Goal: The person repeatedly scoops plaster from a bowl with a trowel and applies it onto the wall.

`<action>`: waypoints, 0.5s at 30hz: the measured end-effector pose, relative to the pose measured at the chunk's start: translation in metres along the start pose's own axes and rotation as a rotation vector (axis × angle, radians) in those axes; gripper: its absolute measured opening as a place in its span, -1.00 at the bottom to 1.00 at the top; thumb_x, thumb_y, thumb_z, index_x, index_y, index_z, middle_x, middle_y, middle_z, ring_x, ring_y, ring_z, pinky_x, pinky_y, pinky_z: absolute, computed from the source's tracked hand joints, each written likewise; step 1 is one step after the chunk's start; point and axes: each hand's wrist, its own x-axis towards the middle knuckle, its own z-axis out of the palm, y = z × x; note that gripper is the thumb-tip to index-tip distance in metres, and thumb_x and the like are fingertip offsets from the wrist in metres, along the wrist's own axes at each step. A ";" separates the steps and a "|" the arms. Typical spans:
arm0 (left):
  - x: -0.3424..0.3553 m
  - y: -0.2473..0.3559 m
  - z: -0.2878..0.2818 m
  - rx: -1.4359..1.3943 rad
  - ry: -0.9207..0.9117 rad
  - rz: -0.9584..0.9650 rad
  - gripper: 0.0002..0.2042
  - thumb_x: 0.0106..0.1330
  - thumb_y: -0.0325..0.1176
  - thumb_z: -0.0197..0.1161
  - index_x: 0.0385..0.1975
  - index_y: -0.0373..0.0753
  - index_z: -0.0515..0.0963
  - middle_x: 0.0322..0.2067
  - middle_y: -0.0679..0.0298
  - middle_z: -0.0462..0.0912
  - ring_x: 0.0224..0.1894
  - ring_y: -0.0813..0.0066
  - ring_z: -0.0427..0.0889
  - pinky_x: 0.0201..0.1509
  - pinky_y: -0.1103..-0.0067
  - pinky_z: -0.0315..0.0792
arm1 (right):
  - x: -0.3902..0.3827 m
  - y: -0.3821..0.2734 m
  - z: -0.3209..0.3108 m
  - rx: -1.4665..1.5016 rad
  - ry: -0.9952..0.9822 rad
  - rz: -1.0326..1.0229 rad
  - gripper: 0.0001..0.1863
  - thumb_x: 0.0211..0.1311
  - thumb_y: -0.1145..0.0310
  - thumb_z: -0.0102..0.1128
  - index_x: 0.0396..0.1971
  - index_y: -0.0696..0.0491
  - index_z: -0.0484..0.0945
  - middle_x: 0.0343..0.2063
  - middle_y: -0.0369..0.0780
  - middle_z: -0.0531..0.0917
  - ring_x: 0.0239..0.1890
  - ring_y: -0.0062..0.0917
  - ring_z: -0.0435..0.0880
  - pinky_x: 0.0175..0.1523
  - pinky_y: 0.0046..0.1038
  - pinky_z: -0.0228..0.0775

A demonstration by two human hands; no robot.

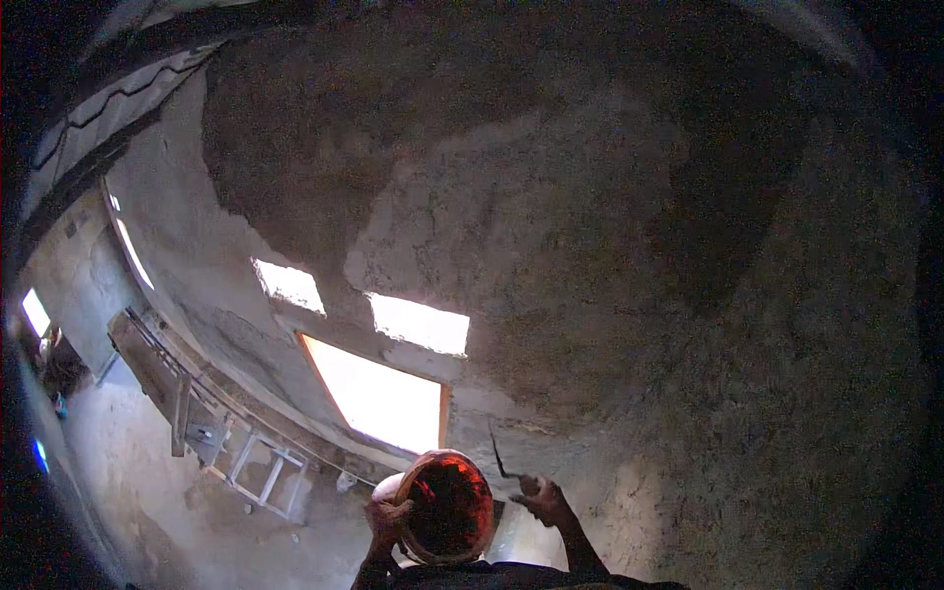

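My left hand (386,519) grips the side of a round bucket (482,492) at the bottom middle, its fingers over the rim. Light glows red-orange through the bucket's wall; the inside is dark, and I cannot make out what it holds. To the right of the bucket, my right hand (544,501) is closed around the handle of a trowel (497,454). Its thin dark blade points up and is seen nearly edge-on, apart from the bucket. Ahead rises a rough grey plastered wall (590,236) with darker, damp-looking patches.
Bright light comes through a large framed opening (379,393) and two smaller ones above it. Below left, a pale ladder-like frame (267,474) stands on the floor (197,521). Long boards (152,359) lie farther left. Picture edges are very dark.
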 end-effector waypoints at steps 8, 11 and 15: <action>0.016 -0.010 0.018 -0.058 -0.129 -0.012 -0.77 -0.13 -0.30 0.26 -0.56 -0.37 0.58 -0.72 0.38 0.50 -0.67 0.66 0.42 -0.58 0.61 0.33 | -0.045 0.046 0.004 0.098 -0.258 -0.090 -0.51 -0.15 0.06 0.31 -0.31 0.11 0.42 -0.58 -0.20 0.52 -0.55 -0.54 0.50 -0.44 -0.47 0.35; 0.016 0.015 0.021 -0.046 -0.158 -0.068 -0.76 -0.12 -0.29 0.24 -0.58 -0.39 0.56 -0.74 0.41 0.47 -0.67 0.67 0.39 -0.59 0.60 0.31 | -0.052 0.067 0.008 -0.047 -0.273 -0.170 -0.53 -0.18 0.07 0.27 -0.29 0.08 0.47 -0.42 -0.11 0.57 -0.35 -0.35 0.55 -0.23 -0.37 0.36; 0.013 -0.010 0.028 0.087 -0.157 0.125 -0.71 -0.06 -0.20 0.21 -0.61 -0.38 0.55 -0.79 0.34 0.45 -0.71 0.66 0.35 -0.61 0.57 0.29 | -0.050 0.078 0.020 -0.561 -0.357 -0.182 -0.53 -0.02 0.01 0.08 -0.13 -0.04 0.41 -0.29 -0.11 0.55 -0.23 -0.21 0.52 -0.13 -0.26 0.38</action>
